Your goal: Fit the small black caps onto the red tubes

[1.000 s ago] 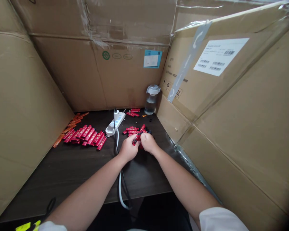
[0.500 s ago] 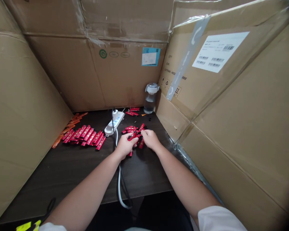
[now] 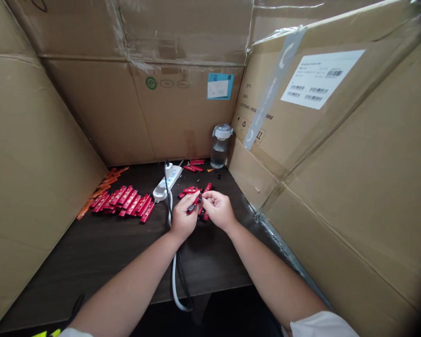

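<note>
My left hand (image 3: 183, 217) and my right hand (image 3: 219, 210) are raised together just above the dark table. Between them is a small red stick with a black end (image 3: 195, 204). My left fingers grip its red body, and my right fingertips pinch near its black end. Just beyond and under my hands lies a loose heap of similar red sticks (image 3: 191, 190). A neat overlapping row of red sticks with gold print (image 3: 126, 201) lies left of my left hand.
A white power strip (image 3: 166, 183) with white and black cables (image 3: 174, 276) lies left of my hands. Orange sticks (image 3: 100, 191), a few red sticks (image 3: 194, 165) and a water bottle (image 3: 220, 146) stand further back. Cardboard walls (image 3: 70, 140) enclose the dark table (image 3: 101, 262).
My hands have risen from the red heap and now hold one red stick up between them. The view has shifted slightly.
</note>
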### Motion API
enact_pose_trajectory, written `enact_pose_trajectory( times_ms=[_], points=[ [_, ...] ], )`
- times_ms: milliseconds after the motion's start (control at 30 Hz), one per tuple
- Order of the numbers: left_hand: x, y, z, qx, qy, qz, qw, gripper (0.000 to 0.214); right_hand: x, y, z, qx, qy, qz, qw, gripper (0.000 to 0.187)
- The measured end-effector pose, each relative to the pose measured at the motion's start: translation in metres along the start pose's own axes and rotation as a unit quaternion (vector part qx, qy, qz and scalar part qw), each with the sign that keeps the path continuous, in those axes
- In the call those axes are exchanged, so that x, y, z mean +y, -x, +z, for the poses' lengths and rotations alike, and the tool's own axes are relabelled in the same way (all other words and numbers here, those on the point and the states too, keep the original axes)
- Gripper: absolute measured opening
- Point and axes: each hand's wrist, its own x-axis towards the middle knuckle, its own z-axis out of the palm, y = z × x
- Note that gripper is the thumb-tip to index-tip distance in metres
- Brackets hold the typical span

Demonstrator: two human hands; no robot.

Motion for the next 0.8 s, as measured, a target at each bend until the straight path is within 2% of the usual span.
enact_pose_trajectory(
  times_ms=[100, 200, 333, 433, 533, 600, 800],
  points=[
    [0.000, 0.001, -0.001, -0.003, -0.010, 0.034, 0.999, 0.035, -0.004, 0.002, 0.002, -0.019, -0.095, 0.063, 0.993, 0.024],
    [0.001, 0.000, -0.003, -0.014, -0.010, 0.046, 0.999, 0.034, -0.008, 0.002, 0.002, -0.039, -0.200, 0.132, 0.970, 0.028],
    [-0.001, -0.003, -0.004, -0.031, -0.015, 0.036, 0.999, 0.033, -0.012, 0.001, -0.002, -0.064, -0.258, 0.170, 0.949, 0.031],
    [-0.005, -0.005, -0.004, -0.039, -0.024, 0.026, 0.999, 0.035, -0.009, -0.001, -0.002, -0.052, -0.255, 0.166, 0.951, 0.030],
    [-0.009, -0.005, -0.004, -0.035, -0.051, 0.035, 0.997, 0.035, -0.004, -0.001, 0.002, -0.012, -0.214, 0.132, 0.968, 0.030],
    [-0.011, -0.005, -0.004, -0.025, -0.080, 0.065, 0.994, 0.036, -0.001, -0.001, 0.004, 0.005, -0.190, 0.112, 0.975, 0.029],
    [-0.009, -0.003, -0.006, 0.003, -0.129, 0.158, 0.979, 0.039, 0.004, 0.002, 0.008, -0.003, -0.181, 0.079, 0.980, 0.027]
  ],
)
